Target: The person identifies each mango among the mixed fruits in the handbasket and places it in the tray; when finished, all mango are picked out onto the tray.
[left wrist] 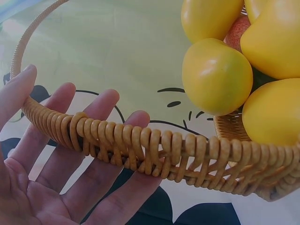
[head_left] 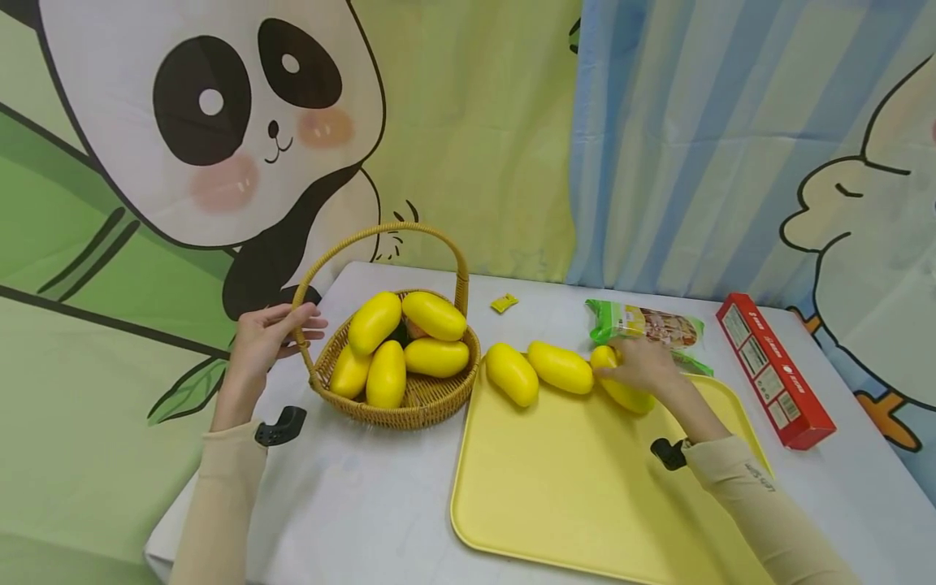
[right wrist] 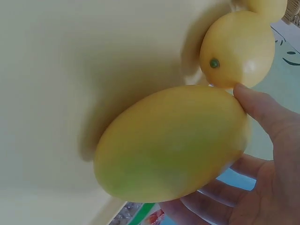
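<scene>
My left hand (head_left: pixel 266 341) is beside the wicker basket (head_left: pixel 409 416), with its fingers extended behind the left side and the thumb near the handle (left wrist: pixel 21 51). Inside the basket lie several yellow mangoes (head_left: pixel 386 374), with a reddish fruit (left wrist: pixel 237 32) and something dark partly hidden among them. At the far edge of the yellow tray (head_left: pixel 541 487), my right hand (head_left: pixel 647 366) holds a mango (right wrist: pixel 171 145), thumb at one end and fingers along its far side. Two other mangoes, one at the left (head_left: pixel 512 374) and one in the middle (head_left: pixel 560 367), lie in line with it.
Behind the tray lies a green-edged clear food packet (head_left: pixel 651 323), partly covered by my right hand. A long red box (head_left: pixel 775 370) is on the right of the white table (head_left: pixel 351 504). A small yellow wrapped item (head_left: pixel 504 303) lies behind the basket. Printed curtains hang behind.
</scene>
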Motion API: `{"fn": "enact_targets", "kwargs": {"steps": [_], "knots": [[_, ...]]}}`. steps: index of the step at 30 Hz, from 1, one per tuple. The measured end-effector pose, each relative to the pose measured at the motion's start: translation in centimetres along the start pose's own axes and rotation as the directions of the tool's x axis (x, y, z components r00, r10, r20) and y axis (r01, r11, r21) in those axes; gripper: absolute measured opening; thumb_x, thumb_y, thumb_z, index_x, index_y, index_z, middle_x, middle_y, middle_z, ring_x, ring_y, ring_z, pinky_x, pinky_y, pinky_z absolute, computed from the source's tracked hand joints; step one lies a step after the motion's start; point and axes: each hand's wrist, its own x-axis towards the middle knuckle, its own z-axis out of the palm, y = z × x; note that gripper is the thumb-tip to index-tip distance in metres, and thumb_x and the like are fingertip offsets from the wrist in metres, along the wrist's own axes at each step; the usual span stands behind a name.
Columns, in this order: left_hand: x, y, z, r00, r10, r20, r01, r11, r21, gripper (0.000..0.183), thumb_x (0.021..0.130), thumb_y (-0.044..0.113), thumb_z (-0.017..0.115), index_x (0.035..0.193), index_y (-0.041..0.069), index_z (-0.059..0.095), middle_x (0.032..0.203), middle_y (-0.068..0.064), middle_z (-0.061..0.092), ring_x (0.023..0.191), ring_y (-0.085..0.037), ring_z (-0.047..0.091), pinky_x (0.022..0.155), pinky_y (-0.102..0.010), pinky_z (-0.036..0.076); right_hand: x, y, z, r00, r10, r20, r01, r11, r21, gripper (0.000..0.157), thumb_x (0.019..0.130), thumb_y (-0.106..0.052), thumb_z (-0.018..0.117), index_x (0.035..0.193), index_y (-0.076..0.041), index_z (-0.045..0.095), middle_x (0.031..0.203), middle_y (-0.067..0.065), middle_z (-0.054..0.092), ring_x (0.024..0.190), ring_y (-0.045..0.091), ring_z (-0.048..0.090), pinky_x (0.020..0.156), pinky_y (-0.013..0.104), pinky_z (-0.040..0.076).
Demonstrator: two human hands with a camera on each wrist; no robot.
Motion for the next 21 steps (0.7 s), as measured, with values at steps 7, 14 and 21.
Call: {"fn": "enact_targets", "kwargs": {"steps": [7,14,21], "knots": [[0.0,-0.13,-0.02,1.0,-0.012,-0.014,0.012,1.0,0.004,0.02,0.09,0.037,0.066,0.098,0.019,0.072,0.084,0.009,0.074,0.079,-0.01,0.072,0.068,-0.023,0.054,0.11,-0.27,0.37,1.0,-0.008,0.012,0.008,1.0,0.005,0.069,0.087,-0.05,0.064,0.132,0.001,0.053,0.117,0.024,0.063,0.094,0.04,0.062,0.071,0.053,0.05],[-0.14,-0.02,-0.04,1.0,0.002,-0.01,-0.001,1.0,0.014,0.023,0.09,0.039,0.066,0.099,0.018,0.072,0.085,0.008,0.075,0.08,-0.011,0.072,0.068,-0.023,0.054,0.13,-0.2,0.53,1.0,-0.007,0.002,0.007,1.0,-0.001,0.07,0.087,-0.051,0.064,0.133,0.001,0.053,0.116,0.024,0.063,0.093,0.039,0.062,0.068,0.051,0.049],[0.05,-0.03,-0.03,1.0,-0.004,-0.011,0.004,0.999,0.033,0.022,0.091,0.038,0.065,0.1,0.019,0.071,0.085,0.01,0.074,0.08,-0.01,0.072,0.069,-0.023,0.054,0.03,-0.4,0.16,1.0,-0.003,0.007,0.003,1.0,0.012,0.069,0.087,-0.052,0.063,0.134,-0.002,0.053,0.113,0.024,0.064,0.085,0.035,0.063,0.062,0.047,0.05]]}}
